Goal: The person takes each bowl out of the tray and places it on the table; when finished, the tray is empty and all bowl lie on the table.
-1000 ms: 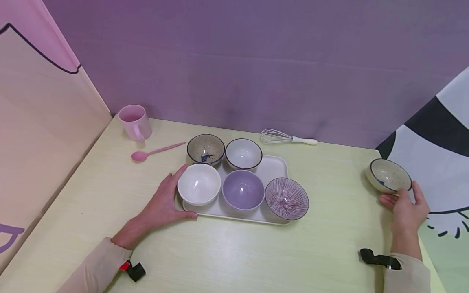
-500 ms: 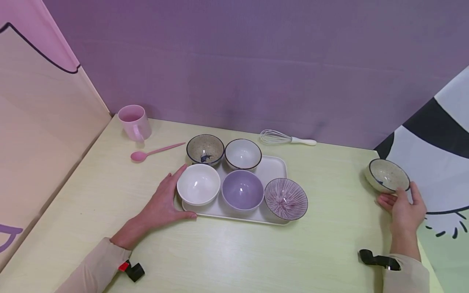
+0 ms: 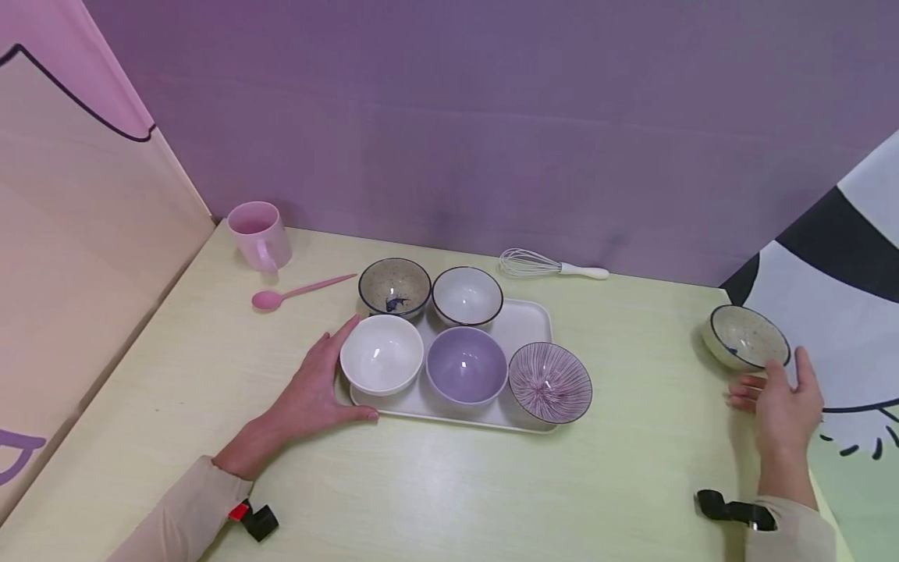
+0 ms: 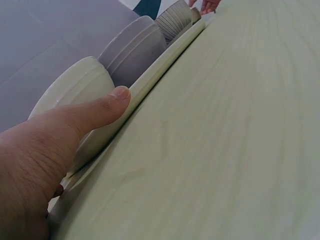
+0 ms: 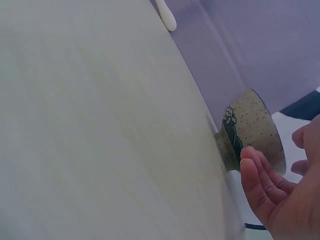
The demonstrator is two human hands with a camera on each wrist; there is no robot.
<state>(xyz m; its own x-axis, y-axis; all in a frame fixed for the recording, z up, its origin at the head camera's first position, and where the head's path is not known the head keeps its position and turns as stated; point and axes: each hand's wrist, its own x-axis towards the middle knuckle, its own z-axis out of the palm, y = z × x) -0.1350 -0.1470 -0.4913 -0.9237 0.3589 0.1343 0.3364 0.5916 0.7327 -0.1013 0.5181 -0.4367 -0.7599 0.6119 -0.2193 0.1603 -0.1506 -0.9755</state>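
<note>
My left hand (image 3: pixel 309 394) lies at the left corner of the white tray (image 3: pixel 449 419), fingers stretched beside the white bowl (image 3: pixel 381 355), thumb along the tray's front edge. On the tray, a lavender bowl (image 3: pixel 467 365) stands beside the white one, with a purple-streaked bowl (image 3: pixel 550 382) at the right end. Behind them are a speckled brown bowl (image 3: pixel 395 287) and a dark-rimmed white bowl (image 3: pixel 467 295). At the table's right edge a speckled beige bowl (image 3: pixel 746 337) stands upright. My right hand (image 3: pixel 787 410) is just in front of it, fingers loose and spread, gripping nothing.
A pink mug (image 3: pixel 258 236) and a pink spoon (image 3: pixel 270 300) are at the back left. A white whisk (image 3: pixel 555 265) lies along the back edge, near the purple backdrop (image 3: pixel 449 140). Printed panels border the table on both sides.
My right hand has let go of the speckled beige bowl and drawn back slightly toward me. That bowl stays at the right edge. My left hand and the tray have not visibly moved.
</note>
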